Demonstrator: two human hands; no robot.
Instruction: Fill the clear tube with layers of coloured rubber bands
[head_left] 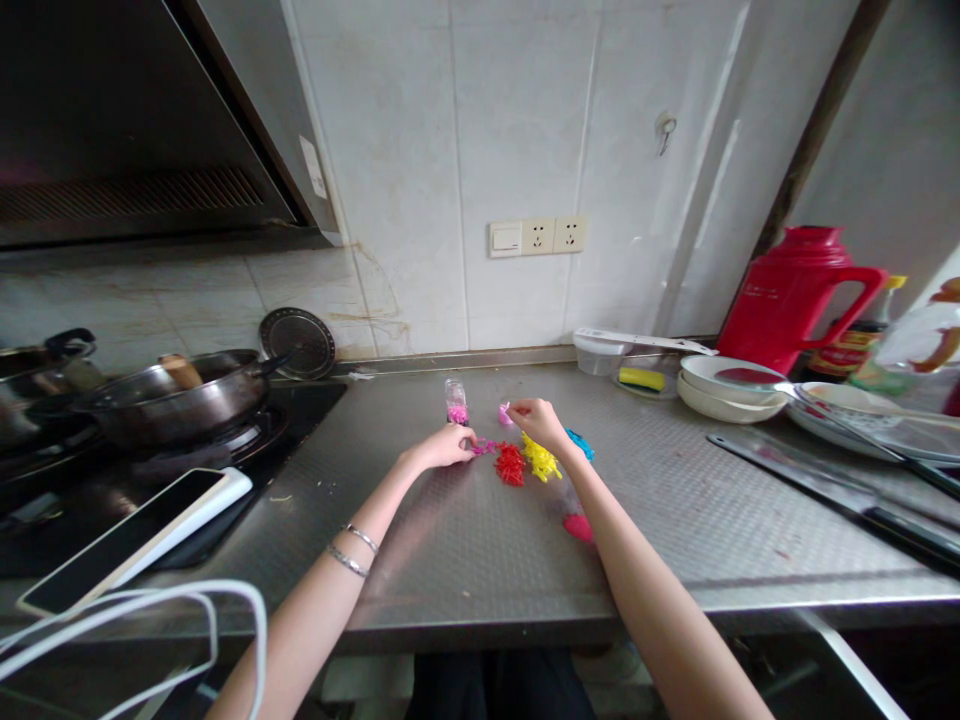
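White cable [260, 640] loops at eight o'clock; near six, your left hand [448, 447] is by magenta bits [486, 448], right hand [543, 421] by lilac piece [504, 415], grips impossible to tell.

Two hands [447, 446], one red pile [510, 465], one yellow pile [541, 458], two sockets [538, 237]

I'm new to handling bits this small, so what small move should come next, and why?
Probably pinch a few purple pieces with the left hand: it is already right at them, and just beyond it is the clear container with pink pieces inside.
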